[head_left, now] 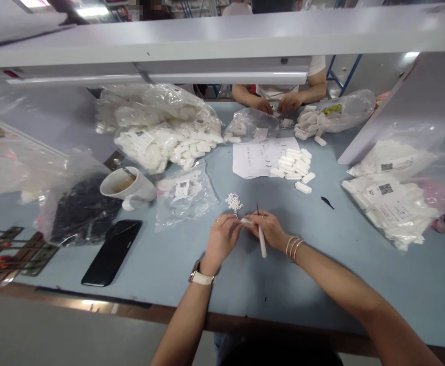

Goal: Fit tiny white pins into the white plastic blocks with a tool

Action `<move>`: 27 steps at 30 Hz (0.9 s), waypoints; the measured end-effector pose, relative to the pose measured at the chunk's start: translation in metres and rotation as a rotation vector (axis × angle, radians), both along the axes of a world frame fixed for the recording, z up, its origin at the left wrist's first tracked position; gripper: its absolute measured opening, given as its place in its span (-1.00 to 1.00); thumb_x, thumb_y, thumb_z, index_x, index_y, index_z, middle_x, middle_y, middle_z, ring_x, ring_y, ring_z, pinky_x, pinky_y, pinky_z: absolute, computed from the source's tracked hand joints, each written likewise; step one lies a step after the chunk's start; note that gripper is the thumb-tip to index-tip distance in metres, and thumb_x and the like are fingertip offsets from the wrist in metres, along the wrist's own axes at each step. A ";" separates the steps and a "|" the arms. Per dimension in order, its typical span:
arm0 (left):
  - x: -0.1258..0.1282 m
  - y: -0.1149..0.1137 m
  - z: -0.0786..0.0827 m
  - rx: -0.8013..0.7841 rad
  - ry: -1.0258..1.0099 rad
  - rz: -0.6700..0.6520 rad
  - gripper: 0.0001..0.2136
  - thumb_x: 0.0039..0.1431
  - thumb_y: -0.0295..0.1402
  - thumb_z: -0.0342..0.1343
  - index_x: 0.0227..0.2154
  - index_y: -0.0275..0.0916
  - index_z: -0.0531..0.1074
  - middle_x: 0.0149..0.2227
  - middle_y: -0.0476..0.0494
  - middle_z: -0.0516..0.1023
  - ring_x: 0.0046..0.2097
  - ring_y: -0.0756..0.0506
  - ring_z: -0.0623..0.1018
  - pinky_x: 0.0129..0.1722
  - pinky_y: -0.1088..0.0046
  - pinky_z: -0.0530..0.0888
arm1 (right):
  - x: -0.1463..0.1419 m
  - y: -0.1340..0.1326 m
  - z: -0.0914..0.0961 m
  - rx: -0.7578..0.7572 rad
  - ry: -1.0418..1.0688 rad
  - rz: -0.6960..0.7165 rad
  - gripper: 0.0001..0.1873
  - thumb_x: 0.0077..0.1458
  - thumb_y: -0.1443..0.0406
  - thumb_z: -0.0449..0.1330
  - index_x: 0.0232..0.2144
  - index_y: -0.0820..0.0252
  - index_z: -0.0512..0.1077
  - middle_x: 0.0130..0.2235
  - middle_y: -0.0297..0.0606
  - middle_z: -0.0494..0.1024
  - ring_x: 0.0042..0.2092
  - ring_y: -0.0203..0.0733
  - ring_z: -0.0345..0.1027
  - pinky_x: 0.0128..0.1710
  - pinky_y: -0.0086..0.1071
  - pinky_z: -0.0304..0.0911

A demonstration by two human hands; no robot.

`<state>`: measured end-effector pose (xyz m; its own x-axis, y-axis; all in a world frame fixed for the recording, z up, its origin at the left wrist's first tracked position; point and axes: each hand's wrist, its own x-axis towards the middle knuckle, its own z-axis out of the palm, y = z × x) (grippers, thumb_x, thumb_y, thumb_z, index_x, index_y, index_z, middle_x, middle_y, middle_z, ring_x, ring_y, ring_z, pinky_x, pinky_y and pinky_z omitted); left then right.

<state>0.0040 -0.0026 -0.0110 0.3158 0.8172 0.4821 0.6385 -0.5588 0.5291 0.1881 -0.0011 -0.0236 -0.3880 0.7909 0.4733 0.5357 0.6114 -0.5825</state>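
Between my fingertips, above the blue table mat, is a small white plastic housing (247,222). My left hand (223,235) pinches its left end, closed. My right hand (268,230) is closed at the other end and also carries a slim white-handled tool (262,241) with a thin dark tip pointing away from me; its exact kind is unclear. Just beyond my left fingers lies a small heap of tiny white parts (233,202). Farther off, a pile of white plastic housings (294,165) rests partly on a printed paper sheet (250,161).
Bags of white parts (161,140) stand at the back left, more bags (392,198) at the right. A mug with a spoon (125,185) and a black phone (112,252) lie left. Across the table a person's hands (279,104) work. A shelf (222,38) spans overhead.
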 end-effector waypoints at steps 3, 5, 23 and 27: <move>0.002 -0.002 0.004 -0.143 -0.090 0.027 -0.89 0.17 -0.34 0.05 -0.39 -0.23 0.44 -0.36 -0.12 0.52 -0.30 -0.08 0.50 -0.26 0.37 0.46 | 0.000 0.000 0.000 0.003 0.019 0.005 -0.78 0.17 0.31 0.12 -0.16 0.24 0.48 -0.56 -0.31 0.46 -0.26 -0.15 0.41 -0.21 -0.34 0.36; 0.004 -0.003 0.008 -0.289 -0.155 0.061 -0.89 0.14 -0.31 0.07 -0.37 -0.23 0.44 -0.44 -0.06 0.51 -0.42 -0.03 0.47 -0.37 0.44 0.44 | 0.000 -0.001 0.000 0.000 0.034 0.002 -0.77 0.17 0.29 0.12 -0.15 0.24 0.48 -0.53 -0.29 0.47 -0.27 -0.16 0.41 -0.23 -0.35 0.36; -0.011 0.006 -0.001 -0.250 -0.139 0.287 -0.77 0.19 -0.26 -0.01 -0.33 -0.25 0.51 -0.34 -0.15 0.58 -0.29 -0.11 0.54 -0.22 0.32 0.46 | -0.003 0.000 -0.002 -0.023 0.102 -0.058 -0.76 0.12 0.25 0.19 -0.20 0.27 0.52 -0.48 -0.27 0.50 -0.36 -0.19 0.39 -0.31 -0.38 0.36; -0.013 0.009 -0.010 -0.059 0.078 0.229 -0.79 0.23 -0.34 -0.02 -0.33 -0.26 0.52 -0.31 -0.19 0.56 -0.22 -0.14 0.50 -0.15 0.28 0.44 | -0.002 0.000 -0.001 -0.070 0.078 -0.049 -0.78 0.11 0.29 0.20 -0.19 0.24 0.51 -0.51 -0.31 0.48 -0.36 -0.20 0.38 -0.27 -0.37 0.34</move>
<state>-0.0091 0.0061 -0.0208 0.1537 0.8977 0.4129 0.7852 -0.3646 0.5005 0.1859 -0.0008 -0.0244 -0.3125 0.8403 0.4430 0.5155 0.5417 -0.6639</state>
